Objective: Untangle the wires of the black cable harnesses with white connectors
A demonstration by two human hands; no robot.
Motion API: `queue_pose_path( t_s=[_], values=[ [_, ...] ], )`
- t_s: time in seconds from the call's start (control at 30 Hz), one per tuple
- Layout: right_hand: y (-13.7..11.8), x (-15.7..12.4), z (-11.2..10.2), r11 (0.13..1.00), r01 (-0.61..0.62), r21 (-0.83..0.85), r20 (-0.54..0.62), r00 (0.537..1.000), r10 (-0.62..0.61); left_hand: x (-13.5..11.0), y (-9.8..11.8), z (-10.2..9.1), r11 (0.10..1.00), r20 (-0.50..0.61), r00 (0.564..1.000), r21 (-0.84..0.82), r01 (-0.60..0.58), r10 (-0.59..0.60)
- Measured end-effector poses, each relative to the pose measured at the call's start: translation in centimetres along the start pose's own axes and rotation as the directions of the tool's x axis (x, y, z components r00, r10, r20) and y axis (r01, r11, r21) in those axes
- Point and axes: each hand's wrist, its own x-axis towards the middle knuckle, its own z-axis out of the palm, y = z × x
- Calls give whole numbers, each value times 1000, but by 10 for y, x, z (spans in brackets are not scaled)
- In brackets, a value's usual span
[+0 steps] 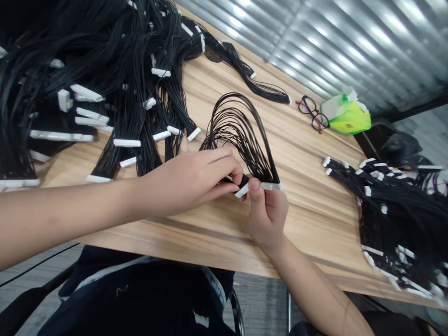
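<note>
A looped black wire harness (235,126) with white connectors lies on the wooden table (301,154) in front of me. My left hand (189,179) is closed, its fingers pinching the wires near one white connector (242,190). My right hand (266,212) is closed too, thumb pressed on that same connector, beside the harness's other white connector (271,185). The loop of wires arches away from both hands toward the far side of the table.
A big heap of black harnesses with white connectors (87,79) covers the table's left and back. Another pile (399,219) lies at the right edge. Glasses (312,113) and a green-and-white packet (346,114) sit at the back right. A corrugated metal wall stands behind.
</note>
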Motion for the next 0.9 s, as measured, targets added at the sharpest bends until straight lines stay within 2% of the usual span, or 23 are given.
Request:
queue_pose_path(
  t_s=[0.17, 0.3, 0.4, 0.5, 0.57, 0.63, 0.73, 0.83, 0.9],
  values=[
    [-4, 7, -1, 995, 23, -95, 48, 999, -19, 3, 0, -6, 991, 139, 984, -60, 122, -113],
    [-6, 9, 0, 991, 27, -128, 106, 994, -14, 4, -3, -8, 996, 164, 983, 40, 77, -82],
    [-4, 9, 1, 997, -68, -39, 76, 995, 71, 3, -9, -8, 977, 60, 995, 196, -87, 77],
    [2, 15, 1, 938, -267, 220, -1, 962, 274, 3, -14, -14, 911, -59, 958, 331, -247, 281],
    [5, 23, 1, 863, -326, 387, -42, 928, 370, 3, -15, -20, 902, -121, 935, 328, -279, 333],
    [7, 31, 0, 823, -314, 473, -102, 909, 405, 2, -14, -23, 904, -187, 917, 321, -282, 352],
    [5, 38, -2, 816, -270, 512, -175, 897, 407, 1, -13, -24, 891, -246, 919, 413, -190, 310],
    [2, 36, 0, 830, -221, 512, -220, 900, 375, 2, -18, -23, 876, -267, 955, 482, 15, 131],
    [-1, 33, 1, 840, -196, 505, -227, 909, 348, 3, -23, -23, 862, -261, 964, 500, 89, 52]
  ],
)
